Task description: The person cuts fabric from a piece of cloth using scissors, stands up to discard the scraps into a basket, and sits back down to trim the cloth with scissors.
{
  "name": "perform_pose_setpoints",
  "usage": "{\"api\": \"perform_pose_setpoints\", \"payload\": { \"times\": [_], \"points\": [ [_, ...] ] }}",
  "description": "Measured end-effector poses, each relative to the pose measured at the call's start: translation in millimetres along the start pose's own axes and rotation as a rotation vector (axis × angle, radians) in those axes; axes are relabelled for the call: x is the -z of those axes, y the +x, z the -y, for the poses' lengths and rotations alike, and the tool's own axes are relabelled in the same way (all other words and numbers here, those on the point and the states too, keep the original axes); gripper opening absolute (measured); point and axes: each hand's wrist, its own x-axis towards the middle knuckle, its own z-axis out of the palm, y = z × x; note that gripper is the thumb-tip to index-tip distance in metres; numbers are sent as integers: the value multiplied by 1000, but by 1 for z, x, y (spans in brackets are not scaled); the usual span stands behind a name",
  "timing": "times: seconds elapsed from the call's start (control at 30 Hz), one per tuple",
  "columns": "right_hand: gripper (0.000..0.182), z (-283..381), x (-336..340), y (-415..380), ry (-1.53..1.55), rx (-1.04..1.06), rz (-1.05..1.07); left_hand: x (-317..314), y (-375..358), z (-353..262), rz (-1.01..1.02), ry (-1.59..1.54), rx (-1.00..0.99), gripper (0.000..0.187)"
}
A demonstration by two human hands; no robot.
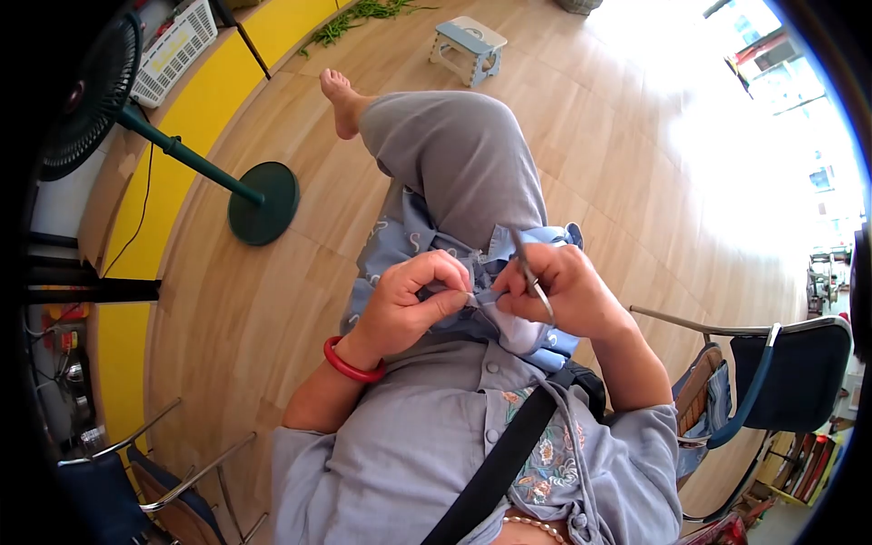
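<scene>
A light blue cloth (377, 263) with white squiggle marks lies bunched over my lap. My left hand (413, 295), a red bangle at its wrist, pinches an edge of the cloth between thumb and forefinger. Close beside it, my right hand (572, 291) pinches the same cloth with its fingertips. A pair of metal scissors (536, 283) is also held in that hand, with a handle loop lying across the fingers. The far ends of the scissors are partly hidden by the hand and hard to make out.
A green standing fan (263, 204) is at the left beside yellow cabinets (213, 104). Ahead stands a small step stool (468, 45), with green vegetables (354, 23) on the floor nearby. Chairs stand behind on both sides, including a dark one (786, 372) at right.
</scene>
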Motion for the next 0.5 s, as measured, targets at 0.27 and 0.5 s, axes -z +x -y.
{"api": "perform_pose_setpoints", "payload": {
  "times": [0.27, 0.5],
  "points": [
    [18, -11, -10, 1, 502, -68, -44, -3, -6, -11, -24, -43, 225, 9],
    [18, -11, -14, 3, 411, -45, -42, -11, -5, -7, -69, 127, 211, 9]
  ]
}}
